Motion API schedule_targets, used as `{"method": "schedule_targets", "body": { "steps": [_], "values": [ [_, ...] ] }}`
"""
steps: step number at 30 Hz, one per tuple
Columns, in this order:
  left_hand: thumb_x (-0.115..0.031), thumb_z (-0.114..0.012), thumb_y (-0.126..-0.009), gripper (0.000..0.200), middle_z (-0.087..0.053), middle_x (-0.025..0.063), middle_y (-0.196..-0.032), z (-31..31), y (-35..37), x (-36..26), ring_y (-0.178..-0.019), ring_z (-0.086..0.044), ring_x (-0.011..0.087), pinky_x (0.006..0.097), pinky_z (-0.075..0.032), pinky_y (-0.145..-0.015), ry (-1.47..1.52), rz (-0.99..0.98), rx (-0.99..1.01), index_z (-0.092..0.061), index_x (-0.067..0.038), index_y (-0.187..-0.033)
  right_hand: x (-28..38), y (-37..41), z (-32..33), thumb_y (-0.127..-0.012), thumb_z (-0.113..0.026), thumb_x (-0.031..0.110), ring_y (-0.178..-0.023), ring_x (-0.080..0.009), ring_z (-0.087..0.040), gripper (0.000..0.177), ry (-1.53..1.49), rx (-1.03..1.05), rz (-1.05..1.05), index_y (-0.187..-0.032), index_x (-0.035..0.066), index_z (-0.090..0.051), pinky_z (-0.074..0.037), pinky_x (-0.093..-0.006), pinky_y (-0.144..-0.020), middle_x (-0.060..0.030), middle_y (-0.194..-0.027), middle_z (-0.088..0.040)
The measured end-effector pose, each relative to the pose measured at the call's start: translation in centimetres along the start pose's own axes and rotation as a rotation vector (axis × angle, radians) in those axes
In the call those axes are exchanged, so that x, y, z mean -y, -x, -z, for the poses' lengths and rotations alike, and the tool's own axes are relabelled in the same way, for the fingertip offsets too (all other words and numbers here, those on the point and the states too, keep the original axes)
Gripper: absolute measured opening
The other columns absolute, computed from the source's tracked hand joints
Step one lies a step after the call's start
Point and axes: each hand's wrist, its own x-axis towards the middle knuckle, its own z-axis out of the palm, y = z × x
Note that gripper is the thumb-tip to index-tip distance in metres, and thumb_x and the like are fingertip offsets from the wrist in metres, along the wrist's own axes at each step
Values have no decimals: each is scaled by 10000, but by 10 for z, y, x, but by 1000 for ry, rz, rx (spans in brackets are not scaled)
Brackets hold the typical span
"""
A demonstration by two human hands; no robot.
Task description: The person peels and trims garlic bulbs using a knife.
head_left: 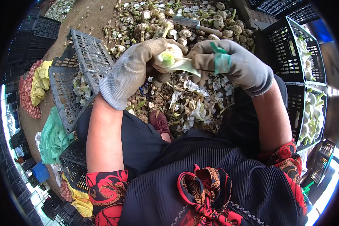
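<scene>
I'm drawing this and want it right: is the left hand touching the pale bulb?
Touching. The head view shows it plainly: the gloved left hand curls around the pale bulb, glove pressed against it.

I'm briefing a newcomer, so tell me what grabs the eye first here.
First, the gloved left hand gripping a garlic bulb, upper centre, the right hand at its pale peel. Next, the heap of bulbs beyond, a knife lying on it. Then the red-patterned bow, bottom centre.

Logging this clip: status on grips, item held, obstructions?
Left grip, grey-gloved, around pale, green-ended bulb. Right grip, grey-gloved, green-taped, on bulb's pale leafy strip. Wooden-handled metal blade on bulb pile beyond; nothing seen blocking.
</scene>
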Motion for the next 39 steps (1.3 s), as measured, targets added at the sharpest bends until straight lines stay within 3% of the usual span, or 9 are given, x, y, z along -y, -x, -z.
{"method": "schedule_targets", "body": {
  "steps": [4, 5, 10, 14, 20, 21, 27, 33, 39],
  "values": [
    [-697, -611, -816, 826, -656, 56, -800, -8, 8, 6, -531, -566, 107, 240, -411, -422, 131, -234, 161, -564, 8, -1244, 4, 7, 3, -937, -627, 147, -917, -125, -627, 219, 158, -19, 116, -1065, -29, -654, -493, -267, -852, -45, -960, -681],
    [-802, -640, -670, 1034, -653, 62, -798, -15, 12, -8, -535, -562, 102, 234, -393, -402, 117, -24, 63, -518, 23, -1282, 1, 6, 8, -934, -626, 143, -915, -127, -626, 213, 177, 1, 181, -1056, -30, -652, -492, -268, -851, -48, -960, -680],
    [-753, -671, -708, 1037, -644, 69, -793, -9, 14, 11, -508, -509, 84, 217, -316, -369, 325, -264, -90, -466, 40, -1342, -25, 3, 30, -920, -654, 269, -807, -167, -649, 280, -1, 31, 390, -964, -7, -624, -520, -293, -733, -100, -878, -662],
    [-609, -555, -885, 808, -628, 200, -1137, 12, 13, 3, -612, -533, 138, 241, -388, -482, 532, -319, 12, -444, 16, -1385, -16, 6, 38, -933, -648, 297, -747, -159, -654, 292, -17, -16, 185, -926, 5, -644, -531, -279, -699, -75, -802, -656],
    [-401, -463, -955, 608, -565, 243, -1297, 19, 9, -5, -825, -610, 201, 314, -505, -659, 611, -267, -41, -445, 20, -1393, -15, -6, 17, -930, -645, 341, -751, -208, -650, 344, 979, -67, -319, -1020, 15, -711, -517, -329, -722, -122, -843, -699],
    [-423, -471, -945, 634, -564, 232, -1300, 24, 7, 0, -900, -648, 225, 319, -540, -732, 581, -248, 19, -435, 17, -1401, -14, -5, 8, -952, -505, 572, -667, -365, -616, 614, 1103, -57, -276, -809, -3, -663, -493, -443, -677, -195, -668, -620],
    [-482, -575, -886, 760, -593, 165, -1256, 17, 2, 6, -996, -649, 187, 308, -551, -791, 255, -210, 81, -392, 26, -1421, -25, -16, -1, -826, -745, 250, -882, -311, -658, 249, 1283, -443, 478, -998, 89, -664, -533, -428, -745, -110, -945, -627],
    [-201, -550, -934, 519, -627, 104, -1197, 0, 6, -2, -1060, -628, 172, 312, -504, -910, 34, -11, 43, -441, 43, -1380, -6, -12, -17, -766, -787, 94, -931, -289, -654, 333, 1080, -431, 668, -1077, 97, -670, -551, -350, -800, -85, -1050, -636],
    [-274, -525, -977, 485, -640, 88, -1172, 2, 6, 12, -1032, -625, 157, 299, -497, -896, 58, -60, 86, -490, 32, -1352, -2, -7, -21, -755, -792, 131, -932, -278, -650, 296, 1156, -367, 632, -1036, 125, -699, -543, -363, -783, -77, -1006, -636]
  ]
}}
